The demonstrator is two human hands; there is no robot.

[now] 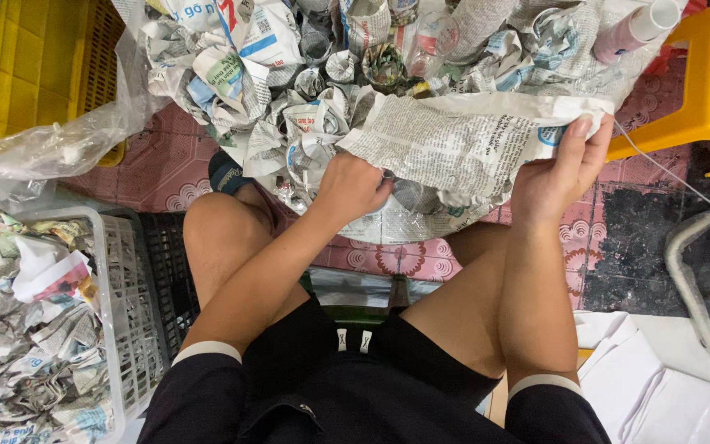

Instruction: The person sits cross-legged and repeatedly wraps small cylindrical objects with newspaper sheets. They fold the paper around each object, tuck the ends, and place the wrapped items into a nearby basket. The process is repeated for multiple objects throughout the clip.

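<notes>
We see 2 hands on 1 newspaper sheet (462, 144): right hand (554, 177) pinches its far edge, left hand (351, 187) curls closed under its near edge, above the wrapped-bundle pile (306, 74).

Newspaper-wrapped bundles (314, 90), grey print with blue-white patches, heaped at top centre, more crumpled newsprint packing (18, 329) filling white basket (129, 329) at left, clear plastic bag (51, 148) upper left by yellow crate (34, 57).
</notes>
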